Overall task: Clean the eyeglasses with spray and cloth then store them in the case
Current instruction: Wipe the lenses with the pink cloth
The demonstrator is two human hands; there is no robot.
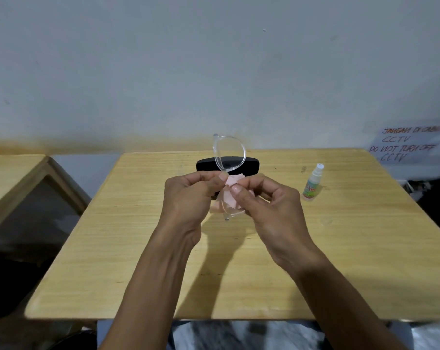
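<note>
Eyeglasses (229,153) with a clear frame are held up on end above the middle of the bench (138,248), one lens ring rising in front of the case (249,164) and the other reaching down between our hands. Our left hand (188,195) pinches the frame near the bridge, its fingers curled and the thumb pressed against the forefinger. Our right hand (269,205) has its fingers curled too, and it pinches a pale pink cloth (230,195) against the lower lens; the cloth shows between both thumbs and hangs a little below them. How much of the lens the cloth covers on the far side we cannot tell, since our fingers hide it. Behind the eyeglasses the black case lies shut on the bench, long side toward us, partly hidden by the frame and our left knuckles. To the right of the case, well apart from it, a small spray bottle (312,184) with a white nozzle and a green label stands on the bench, leaning slightly in this wide view. Farther right of the case, past the bench edge, a white paper sign (406,147) with handwritten words about CCTV hangs on the wall. Left of the case, beyond a gap, another wooden table (17,170) stands.
</note>
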